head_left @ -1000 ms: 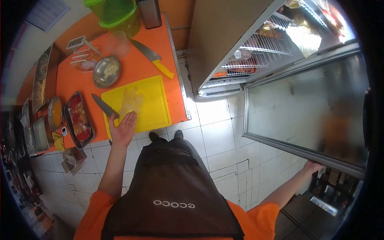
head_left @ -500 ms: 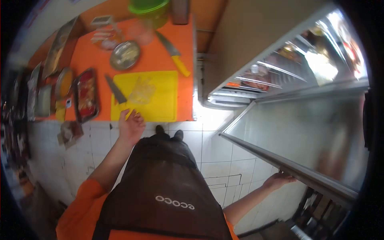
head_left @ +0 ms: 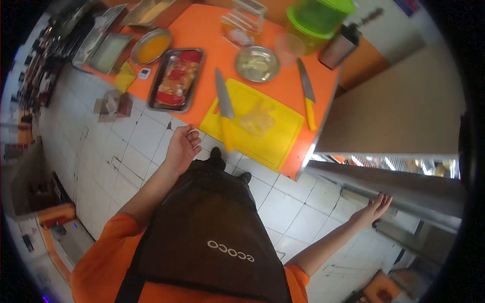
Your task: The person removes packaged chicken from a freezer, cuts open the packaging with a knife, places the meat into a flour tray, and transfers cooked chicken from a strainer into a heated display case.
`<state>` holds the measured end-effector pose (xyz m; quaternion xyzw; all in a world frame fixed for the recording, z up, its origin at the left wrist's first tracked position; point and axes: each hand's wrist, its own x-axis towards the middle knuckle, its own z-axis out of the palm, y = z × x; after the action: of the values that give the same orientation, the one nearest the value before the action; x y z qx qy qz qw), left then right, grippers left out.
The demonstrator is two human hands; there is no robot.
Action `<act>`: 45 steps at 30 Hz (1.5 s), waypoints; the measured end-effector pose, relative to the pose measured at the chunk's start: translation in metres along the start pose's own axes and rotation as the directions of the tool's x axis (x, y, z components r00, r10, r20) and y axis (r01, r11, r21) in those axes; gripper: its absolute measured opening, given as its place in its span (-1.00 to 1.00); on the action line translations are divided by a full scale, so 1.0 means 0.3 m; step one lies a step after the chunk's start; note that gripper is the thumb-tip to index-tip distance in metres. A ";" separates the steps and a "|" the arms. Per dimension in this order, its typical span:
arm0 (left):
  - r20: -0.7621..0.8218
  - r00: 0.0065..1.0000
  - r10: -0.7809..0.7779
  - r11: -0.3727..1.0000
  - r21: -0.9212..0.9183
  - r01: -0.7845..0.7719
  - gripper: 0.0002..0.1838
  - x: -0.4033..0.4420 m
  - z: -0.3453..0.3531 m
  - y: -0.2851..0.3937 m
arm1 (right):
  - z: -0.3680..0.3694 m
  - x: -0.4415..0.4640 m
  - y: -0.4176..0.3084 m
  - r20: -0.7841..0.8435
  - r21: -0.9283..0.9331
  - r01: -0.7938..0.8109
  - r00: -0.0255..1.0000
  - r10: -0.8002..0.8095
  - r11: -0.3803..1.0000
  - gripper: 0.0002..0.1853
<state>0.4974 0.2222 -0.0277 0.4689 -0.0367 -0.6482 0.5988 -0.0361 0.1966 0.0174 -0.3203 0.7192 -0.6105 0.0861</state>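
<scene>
My left hand (head_left: 184, 146) hovers just off the front edge of the orange table, its fingers curled in. A small whitish thing, too small to name, shows at the fingertips. Close by, a yellow-handled knife (head_left: 225, 106) lies on the left of the yellow cutting board (head_left: 288, 146), its handle sticking out past the table edge. Thin translucent pieces (head_left: 257, 122) rest on the board. On the right, my right hand (head_left: 373, 211) is stretched out with fingers extended against or close beside the fridge door (head_left: 404, 187). Only a narrow gap of lit shelves shows behind it.
A second yellow-handled knife (head_left: 306, 93) lies near the table's right edge. Behind the board are a metal bowl (head_left: 256, 64) and green-lidded tubs (head_left: 323, 20). Leftward stand a tray of red and tan food (head_left: 178, 81) and a bowl of orange liquid (head_left: 151, 46). White tiles (head_left: 262, 192) cover the floor.
The fridge door has swung from wide open to nearly closed, my right hand moving with it. My view has turned toward the right, and my left hand is now farther left of the knife handle.
</scene>
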 end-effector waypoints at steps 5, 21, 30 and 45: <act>-0.083 0.957 0.276 0.913 0.334 -0.235 -0.72 0.111 -0.208 0.232 | 0.326 -0.325 -0.009 0.306 -0.009 0.094 0.948 -0.087 0.996 -0.68; 0.406 0.900 0.159 -0.312 0.885 -0.344 -0.66 1.277 -0.248 0.825 | 1.018 -1.245 -0.138 0.762 -0.441 0.376 0.637 0.119 0.815 -0.61; 0.429 0.874 -0.227 -0.362 0.796 -0.485 -0.56 1.333 -0.217 0.858 | 1.019 -1.414 -0.224 0.575 -0.491 0.057 0.771 0.274 0.869 -0.64; 0.638 0.770 0.015 0.258 0.742 -0.619 -0.70 1.266 -0.218 0.852 | 0.949 -1.485 -0.337 0.495 -0.384 -0.080 0.823 0.279 0.920 -0.73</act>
<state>0.7891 -0.1237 -0.1226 0.5133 -0.6552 -0.4609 0.3080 0.4939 0.2095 -0.0755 -0.4189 0.7887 -0.3478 0.2855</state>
